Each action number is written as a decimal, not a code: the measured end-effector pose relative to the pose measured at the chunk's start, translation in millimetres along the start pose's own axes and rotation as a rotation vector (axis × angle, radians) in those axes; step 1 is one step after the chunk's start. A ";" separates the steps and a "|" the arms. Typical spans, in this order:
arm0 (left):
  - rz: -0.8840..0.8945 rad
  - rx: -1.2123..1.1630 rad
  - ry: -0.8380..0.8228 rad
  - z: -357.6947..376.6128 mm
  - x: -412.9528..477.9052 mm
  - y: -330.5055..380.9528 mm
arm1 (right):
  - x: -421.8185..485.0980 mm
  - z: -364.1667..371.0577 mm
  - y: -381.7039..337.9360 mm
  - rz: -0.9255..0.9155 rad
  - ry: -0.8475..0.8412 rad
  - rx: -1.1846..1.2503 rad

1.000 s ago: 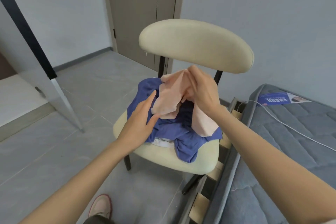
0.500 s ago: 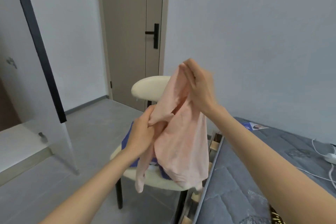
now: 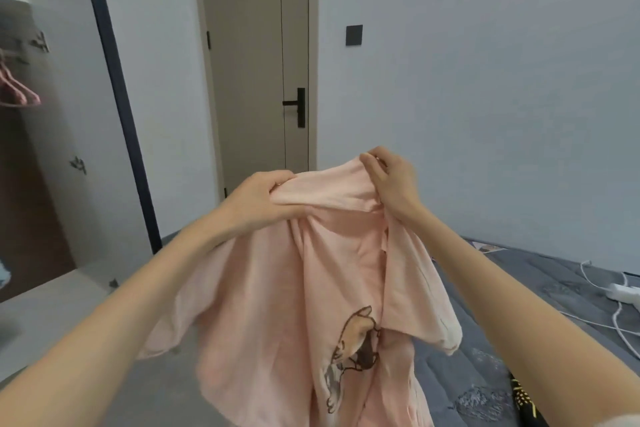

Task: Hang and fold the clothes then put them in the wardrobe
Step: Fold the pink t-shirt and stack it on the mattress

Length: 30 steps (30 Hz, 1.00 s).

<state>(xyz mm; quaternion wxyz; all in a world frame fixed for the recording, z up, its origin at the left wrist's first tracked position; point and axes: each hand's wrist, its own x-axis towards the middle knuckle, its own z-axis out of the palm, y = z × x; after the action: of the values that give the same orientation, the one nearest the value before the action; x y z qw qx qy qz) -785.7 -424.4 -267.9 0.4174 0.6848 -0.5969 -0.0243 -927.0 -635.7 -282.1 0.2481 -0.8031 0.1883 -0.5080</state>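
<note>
the pink t-shirt [image 3: 277, 305] hangs in mid-air in front of the person, held up by its top edge between both hands, over the floor and the near edge of the grey mattress [image 3: 519, 288]; the left hand [image 3: 258, 199] has its fingers [image 3: 277, 184] curled over a bunched fold of the fabric with the thumb clamped beneath; the right hand [image 3: 391, 184] pinches the cloth at the other end of that same edge, fingers bent round it; neither hand holds anything else

the shirt looks light, thin and wholly limp; it sags between the two grips and twists below, one sleeve flopping out on each side; it will not slip readily, but it will crumple wherever it is not stretched; the best hold is probably at the two shoulder seams, so the body drops flat for a hanger or for folding on the mattress

pink hangers [image 3: 17, 94] hang in the open wardrobe [image 3: 27, 201] at the far left, well apart from the shirt

the shirt bears a brown cartoon animal print [image 3: 353, 347], partly lost in a fold; no words or brand can be read on it or anywhere else in view
</note>
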 end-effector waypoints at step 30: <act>-0.259 -0.512 0.237 -59.3 -40.3 -16.8 | -103.5 67.6 -18.8 0.160 -0.671 0.114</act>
<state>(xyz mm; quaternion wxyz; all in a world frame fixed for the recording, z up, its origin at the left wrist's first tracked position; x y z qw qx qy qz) -752.3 -359.5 -258.1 0.6367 0.6256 -0.4263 -0.1469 -907.4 -549.2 -370.2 0.3795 -0.8929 0.1302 -0.2043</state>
